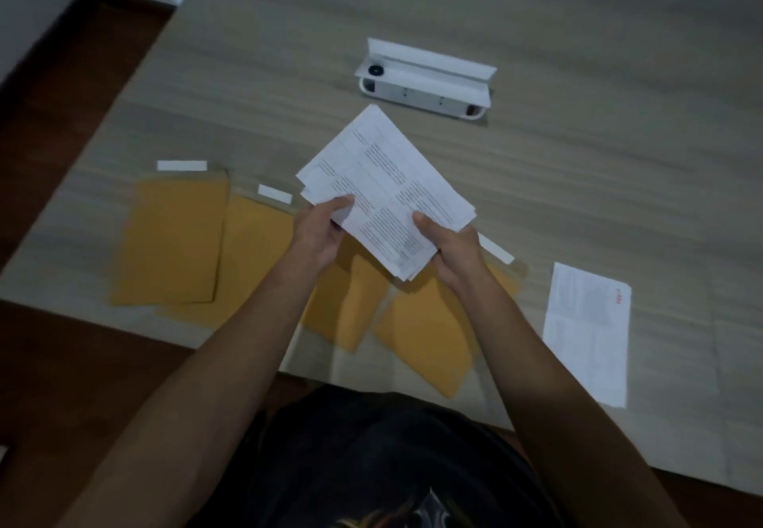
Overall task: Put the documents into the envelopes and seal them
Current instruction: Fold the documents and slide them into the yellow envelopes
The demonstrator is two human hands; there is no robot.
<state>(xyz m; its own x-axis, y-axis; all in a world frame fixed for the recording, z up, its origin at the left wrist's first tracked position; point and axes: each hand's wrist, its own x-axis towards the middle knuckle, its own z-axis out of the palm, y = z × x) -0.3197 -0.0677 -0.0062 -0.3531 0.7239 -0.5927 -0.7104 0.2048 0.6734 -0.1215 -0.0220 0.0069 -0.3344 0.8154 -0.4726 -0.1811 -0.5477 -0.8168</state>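
Here, left hand (320, 234) and right hand (452, 255) pinch document stack (384, 193) over table (578, 155); envelopes (173, 238) apparently unfilled, flaps open; all filling, sealing left.

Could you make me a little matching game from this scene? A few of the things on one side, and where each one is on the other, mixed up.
Things:
1. stack of printed sheets
2. white box
3. single folded document
4. leftmost brown envelope

Places:
A. lying flat on the table near the person's right arm
B. held up in both hands
C. at the far left of the envelope row
D. farther back on the table, beyond the hands

Pairs: 1-B, 2-D, 3-A, 4-C
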